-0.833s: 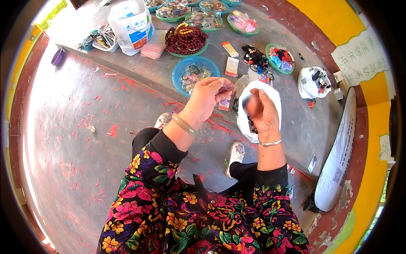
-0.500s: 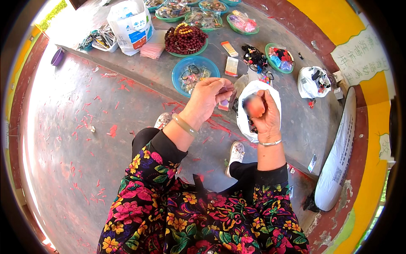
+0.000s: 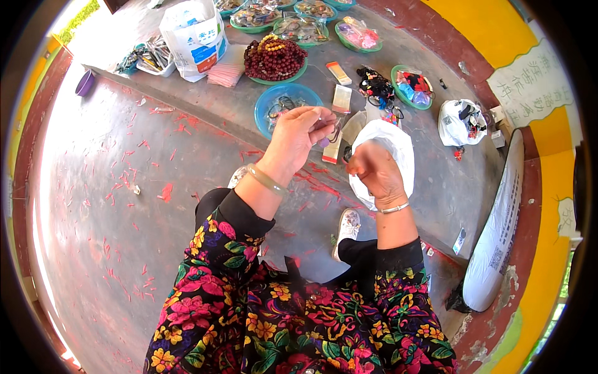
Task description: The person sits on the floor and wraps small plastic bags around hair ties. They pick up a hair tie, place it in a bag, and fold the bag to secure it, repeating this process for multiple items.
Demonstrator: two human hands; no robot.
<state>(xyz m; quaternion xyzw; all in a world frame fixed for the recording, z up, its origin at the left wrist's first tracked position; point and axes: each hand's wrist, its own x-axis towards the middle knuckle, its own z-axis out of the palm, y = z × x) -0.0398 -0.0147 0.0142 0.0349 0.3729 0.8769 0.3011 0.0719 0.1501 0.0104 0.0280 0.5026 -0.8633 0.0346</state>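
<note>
My left hand (image 3: 291, 138) is raised in front of the blue basin (image 3: 264, 100), thumb and fingers pinched together. From the pinch hangs a thin dark hair tie (image 3: 337, 131) with a small purple bead (image 3: 323, 143). To its right, my right hand (image 3: 378, 171) is over the open white plastic bag (image 3: 402, 146). Motion smears its fingers, so whether they hold anything is unclear. A dark looped item (image 3: 347, 153) shows at the bag's left edge. Small packets and dark rings lie inside the blue basin, partly hidden behind my left hand.
Dark red bead strings (image 3: 274, 59) fill a green basin beyond. Nearby are flat boxes (image 3: 341, 98), a black heap of hair ties (image 3: 375, 84), a green basket (image 3: 398, 86) and another white bag (image 3: 458, 132). A step edge (image 3: 205, 119) crosses the floor. A long wrapped roll (image 3: 495, 230) lies right.
My right hand has turned over and its fingers have swung left; the orange-red round thing in it no longer shows. My left hand has shifted slightly left, and the purple bead now hangs below its fingers.
</note>
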